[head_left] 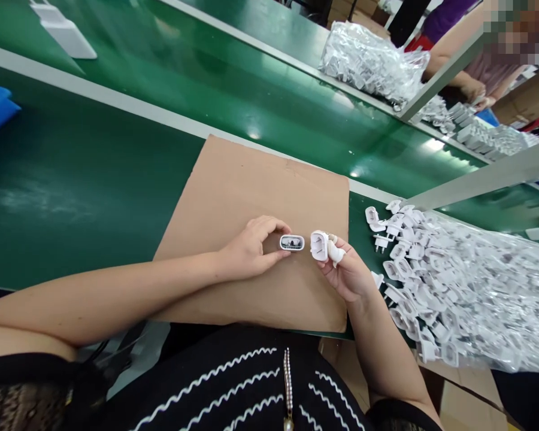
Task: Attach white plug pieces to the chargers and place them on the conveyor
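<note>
White housing [291, 242] sits at the fingertips of the left hand [260, 245], just to the right of that hand's palm, pinched between thumb and fingers with its oval open end turned up toward the viewer and darker parts showing inside. Just to the right of the housing, and apart from it, is a white plug piece [318, 246], gripped in the fingers of the right hand [347, 270]; its hollow side faces left and up, with pins visible within. Small white coverings appear on the fingers there, though their edges are hard to make out. Both hands are above a brown cardboard sheet [269, 185] that lies on the green worktop [72, 173]. To the right of the right hand, loose plug pieces [402, 269] are heaped on the worktop against a large clear plastic bag [498, 287] full of white items. On the far side, another filled bag [372, 63] lies left of a slanting metal post [444, 78], and a co-worker's hands [474, 93] are at work beyond it.
</note>
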Tool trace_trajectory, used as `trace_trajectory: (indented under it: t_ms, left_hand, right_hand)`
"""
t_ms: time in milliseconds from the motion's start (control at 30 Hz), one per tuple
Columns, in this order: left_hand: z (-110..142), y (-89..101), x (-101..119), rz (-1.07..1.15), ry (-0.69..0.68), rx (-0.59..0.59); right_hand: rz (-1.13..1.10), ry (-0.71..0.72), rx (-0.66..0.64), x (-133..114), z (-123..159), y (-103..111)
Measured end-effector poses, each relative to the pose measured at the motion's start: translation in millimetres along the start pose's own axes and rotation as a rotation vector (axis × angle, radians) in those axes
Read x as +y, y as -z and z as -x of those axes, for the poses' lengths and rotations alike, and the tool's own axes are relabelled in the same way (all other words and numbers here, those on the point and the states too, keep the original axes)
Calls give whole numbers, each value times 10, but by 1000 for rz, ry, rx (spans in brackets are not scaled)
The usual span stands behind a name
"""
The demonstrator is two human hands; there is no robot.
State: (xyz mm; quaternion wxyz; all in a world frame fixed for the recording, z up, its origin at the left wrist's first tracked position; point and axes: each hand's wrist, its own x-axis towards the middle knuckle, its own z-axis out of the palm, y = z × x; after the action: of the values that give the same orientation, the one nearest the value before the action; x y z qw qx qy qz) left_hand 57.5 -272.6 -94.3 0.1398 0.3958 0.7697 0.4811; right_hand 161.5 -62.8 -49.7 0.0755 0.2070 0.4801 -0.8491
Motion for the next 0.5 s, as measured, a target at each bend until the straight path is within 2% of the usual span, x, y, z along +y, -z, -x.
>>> trace_trajectory:
  t_ms: [100,167,233,367,433,500]
  left_hand:
    - [-27,9,-12,1,-6,-8]
    - [-38,10,-13,5,-27,-27]
    - [-42,8,-14,15,-38,-29]
    - [-36,3,-20,25,-41,-13]
    - [-36,0,-29,27,-49,-16]
    - [-38,-7,-45,27,-63,-16]
  right_hand:
    - [35,10,-12,31,-8,12]
    - [115,73,6,74,-11,20]
    - [275,247,60,124,-11,25]
    - [861,775,289,173,5,3]
    - [1092,925,368,165,14,-34]
    - [1222,983,361,158,16,-82]
